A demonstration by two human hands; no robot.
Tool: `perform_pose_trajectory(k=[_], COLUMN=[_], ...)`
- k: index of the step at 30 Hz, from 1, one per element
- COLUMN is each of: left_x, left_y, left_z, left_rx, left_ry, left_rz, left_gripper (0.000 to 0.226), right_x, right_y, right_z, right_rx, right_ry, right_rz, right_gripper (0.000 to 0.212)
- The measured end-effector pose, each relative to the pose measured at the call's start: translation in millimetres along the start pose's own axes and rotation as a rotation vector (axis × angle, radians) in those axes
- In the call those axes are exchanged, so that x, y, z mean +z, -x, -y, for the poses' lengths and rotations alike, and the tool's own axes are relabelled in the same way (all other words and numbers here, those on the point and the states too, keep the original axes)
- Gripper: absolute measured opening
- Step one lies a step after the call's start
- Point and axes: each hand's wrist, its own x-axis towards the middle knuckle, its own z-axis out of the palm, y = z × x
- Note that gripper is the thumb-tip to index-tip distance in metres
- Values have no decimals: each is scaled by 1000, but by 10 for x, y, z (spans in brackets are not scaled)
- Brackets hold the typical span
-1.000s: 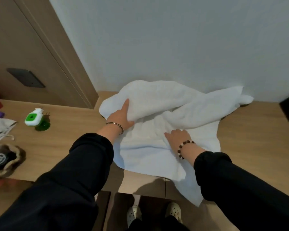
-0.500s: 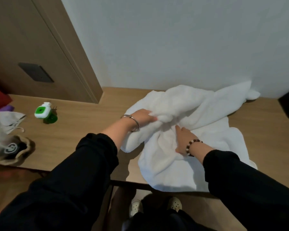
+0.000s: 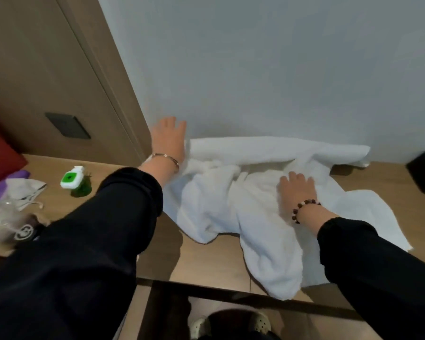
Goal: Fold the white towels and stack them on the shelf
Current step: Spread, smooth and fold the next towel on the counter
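Left hand (image 3: 168, 139) touches white towel (image 3: 255, 229) edge; right hand (image 3: 296, 192) presses its middle.

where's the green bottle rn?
Head view, left side: the green bottle sits on the wooden counter, between the pale cloth bag and the left sleeve, apart from the white towel further right.
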Motion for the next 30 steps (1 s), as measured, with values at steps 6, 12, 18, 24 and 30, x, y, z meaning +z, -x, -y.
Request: perform_pose_trajectory(k=[6,12,18,24,30], left_x=[557,1027,847,547,1028], left_y=[960,1516,1016,458,942], left_z=[-441,-437,-81,569,-54], left_rx=[477,364,588,-333,-1461], left_ry=[221,-23,-49,274,1023], left_rz=[344,512,353,-38,-14], left_gripper=[34,96,60,37,45], right_x=[108,244,-105,-253,150], right_y=[214,275,-75,-378,-389], right_z=[608,773,284,39,257], right_rx=[-100,-132,-58,218,325], right_ry=[-563,-449,-309,-421,-793], right_rz=[189,214,63,-165,138], right_gripper=[80,48,26,23,36])
